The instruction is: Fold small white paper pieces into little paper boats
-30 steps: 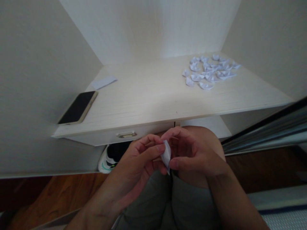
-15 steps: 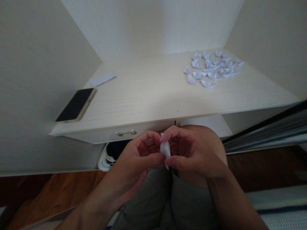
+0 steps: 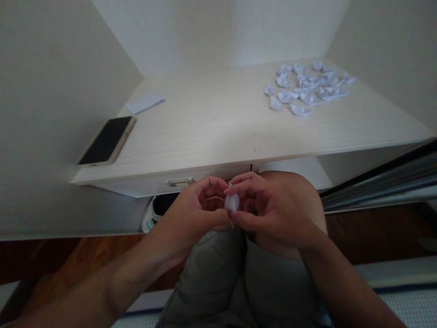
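Observation:
Between my two hands, just in front of the desk edge and above my lap, is a small folded white paper boat (image 3: 232, 203). My left hand (image 3: 201, 205) pinches its left side with thumb and fingertips. From the other side, my right hand (image 3: 262, 202) grips it the same way, thumb below and fingers above. The fingertips cover the paper's upper and lower ends. On the desk at the back right lies a cluster of similar small white paper boats (image 3: 300, 110), several of them close together.
A smartphone (image 3: 107, 140) lies at the left of the white desk (image 3: 205, 132), with a folded paper strip (image 3: 145, 104) behind it. Below the desk edge are a drawer handle (image 3: 180, 182) and a shoe (image 3: 149, 220). Side panels rise left and right.
The paper boat has turned and looks wider and rounder between my fingers. My fingers have shifted slightly on it. The whole view has tilted a little.

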Demonstrator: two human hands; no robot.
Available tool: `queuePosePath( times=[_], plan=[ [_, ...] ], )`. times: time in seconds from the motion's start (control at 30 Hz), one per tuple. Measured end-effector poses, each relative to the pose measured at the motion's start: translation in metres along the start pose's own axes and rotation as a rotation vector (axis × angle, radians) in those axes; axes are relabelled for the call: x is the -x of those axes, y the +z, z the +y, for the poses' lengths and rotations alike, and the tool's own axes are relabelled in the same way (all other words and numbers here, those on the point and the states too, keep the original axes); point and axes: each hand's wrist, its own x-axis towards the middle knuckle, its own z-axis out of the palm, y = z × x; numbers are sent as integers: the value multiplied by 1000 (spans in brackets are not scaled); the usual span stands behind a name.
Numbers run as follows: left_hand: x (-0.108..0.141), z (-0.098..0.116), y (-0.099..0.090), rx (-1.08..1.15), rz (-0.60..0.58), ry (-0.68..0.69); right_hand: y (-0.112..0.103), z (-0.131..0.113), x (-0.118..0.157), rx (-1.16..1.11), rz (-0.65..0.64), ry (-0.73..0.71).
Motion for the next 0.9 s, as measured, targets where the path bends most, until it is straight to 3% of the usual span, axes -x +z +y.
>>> queuePosePath(
  times=[0.3,0.5,0.9],
  plan=[
    [2,-4,3,139,-133,-44,2,-3,1,107,54,-43],
    [5,-1,6,145,-102,-97,3,-4,3,128,81,-99],
    [13,7,10,119,-105,-116,-14,-12,13,115,-120,-58]
  ],
)
